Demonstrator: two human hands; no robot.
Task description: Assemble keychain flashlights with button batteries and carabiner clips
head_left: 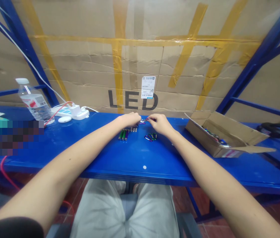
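At the left hand (131,119) the fingers are curled inward, and whether anything is gripped cannot be told; at the right hand (160,123) a small reddish piece (147,119) is pinched between thumb and fingertips, near ten o'clock from the palm. It is best held lightly by one end, with wrists steadied, so that the rows alongside are not knocked. Shiny green and purple tubes (123,135) are lined up at seven o'clock from the left hand, silvery rounds (133,129) are set in rows at its five o'clock, and slim, glossy, coloured carabiners (151,137) are spread at seven o'clock from the right.
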